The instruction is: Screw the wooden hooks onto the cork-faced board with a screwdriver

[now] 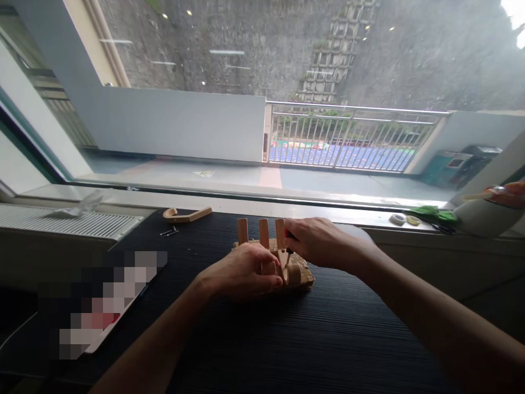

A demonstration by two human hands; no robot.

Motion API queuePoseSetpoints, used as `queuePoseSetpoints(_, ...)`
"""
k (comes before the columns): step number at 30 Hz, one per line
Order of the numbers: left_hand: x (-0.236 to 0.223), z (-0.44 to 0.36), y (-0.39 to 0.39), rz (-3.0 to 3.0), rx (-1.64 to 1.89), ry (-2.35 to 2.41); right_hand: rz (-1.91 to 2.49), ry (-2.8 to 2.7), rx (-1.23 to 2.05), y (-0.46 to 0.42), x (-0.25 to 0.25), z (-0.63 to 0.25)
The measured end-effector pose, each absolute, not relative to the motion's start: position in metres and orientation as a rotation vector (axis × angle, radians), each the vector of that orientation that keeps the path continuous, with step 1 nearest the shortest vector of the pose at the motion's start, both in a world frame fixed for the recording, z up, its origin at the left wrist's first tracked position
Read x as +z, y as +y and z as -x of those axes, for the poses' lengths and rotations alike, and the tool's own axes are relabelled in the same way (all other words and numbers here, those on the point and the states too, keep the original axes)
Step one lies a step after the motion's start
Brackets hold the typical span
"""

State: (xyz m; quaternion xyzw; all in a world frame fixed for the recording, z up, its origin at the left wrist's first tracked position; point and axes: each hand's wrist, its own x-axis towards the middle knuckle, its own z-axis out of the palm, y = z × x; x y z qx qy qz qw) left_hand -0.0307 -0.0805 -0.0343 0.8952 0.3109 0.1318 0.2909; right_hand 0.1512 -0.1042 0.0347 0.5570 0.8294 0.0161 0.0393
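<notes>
A rough-edged wooden board (305,276) lies on the dark table. Three curved wooden hooks stand in a row across it, among them the right hook (280,232) and the middle hook (263,232). My left hand (252,268) is closed around the hooks' lower parts, thumb and fingers near the right one. My right hand (314,241) grips a small screwdriver (289,251), its handle mostly hidden by the fingers. Its dark shaft points down at the face of the right hook, close to a dark hole.
Another curved wooden hook (188,215) lies at the table's back left, with several screws (169,232) near it. A blurred-out flat object (123,306) rests at the left. On the windowsill are tape rolls (397,219) and a green cloth (433,214). A window stands beyond.
</notes>
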Motion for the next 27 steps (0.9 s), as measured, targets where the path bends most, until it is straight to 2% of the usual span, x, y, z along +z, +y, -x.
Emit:
queuePoseSetpoints(9, -0.039, 0.034, -0.079, -2.396, 0.375, 0.844, -1.792, 2.483, 0.212, -0.103, 0.031, -0.15)
queuePoseSetpoints(15, -0.042, 0.034, -0.077, -2.421, 0.421, 0.784, -1.585, 2.661, 0.0, -0.112, 0.041, -0.156)
queuePoseSetpoints(22, -0.04, 0.034, -0.079, -2.371, 0.404, 0.815, -1.846, 2.648, 0.186, -0.104, 0.015, -0.152)
queuePoseSetpoints(24, -0.04, 0.039, -0.074, -2.334, 0.52, 0.846, -1.882, 2.651, 0.23, -0.101, 0.006, -0.15)
queuePoseSetpoints(27, -0.045, 0.048, -0.057, -2.349, 1.051, 1.036, -1.912, 2.615, 0.242, -0.1, 0.002, -0.148)
